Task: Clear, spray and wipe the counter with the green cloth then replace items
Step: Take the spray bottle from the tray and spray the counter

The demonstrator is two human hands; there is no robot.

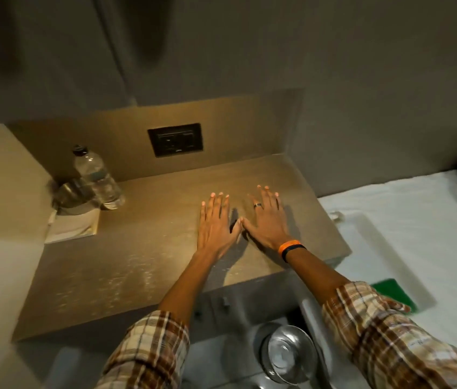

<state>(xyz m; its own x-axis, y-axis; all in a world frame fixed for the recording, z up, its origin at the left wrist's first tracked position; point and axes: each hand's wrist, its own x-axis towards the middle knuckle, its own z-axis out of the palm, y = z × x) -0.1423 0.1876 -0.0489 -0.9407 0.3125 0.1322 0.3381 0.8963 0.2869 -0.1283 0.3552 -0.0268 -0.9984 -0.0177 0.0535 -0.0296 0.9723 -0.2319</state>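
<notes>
The brown counter (143, 248) fills the middle of the view. My left hand (214, 223) and my right hand (266, 220) lie flat on it side by side, palms down, fingers spread, thumbs nearly touching, holding nothing. A clear plastic water bottle (98, 178) with a dark cap stands at the counter's back left, beside a glass (71, 196) resting on a white napkin (73, 226). The green cloth (395, 293) lies on a white tray on the bed at the right, partly hidden by my right sleeve.
A dark wall socket (175, 139) sits in the back panel above the counter. The white bed (418, 209) adjoins the counter's right side, with the tray (367, 237) on it. A clear glass vessel (289, 352) stands low, below the counter's front edge.
</notes>
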